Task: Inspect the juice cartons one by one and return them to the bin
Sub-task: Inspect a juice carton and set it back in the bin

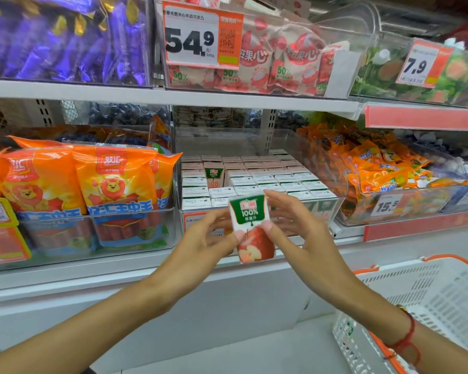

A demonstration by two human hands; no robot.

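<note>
A small white and green juice carton [250,214] with a red apple picture is held up in front of the shelf, front face toward me. My left hand [206,238] pinches its left edge and my right hand [300,230] pinches its right edge, thumbs on the front. Behind it stands the clear plastic bin [289,141] on the lower shelf, packed with several rows of the same cartons [268,179] lying top up. One carton [213,174] in the bin stands higher than its neighbours.
Orange sausage packs [114,184] fill the bin on the left, orange snack packets [376,163] the bin on the right. The upper shelf holds purple candy, white-red pouches and price tags. A white shopping basket [430,306] with orange handles sits at lower right.
</note>
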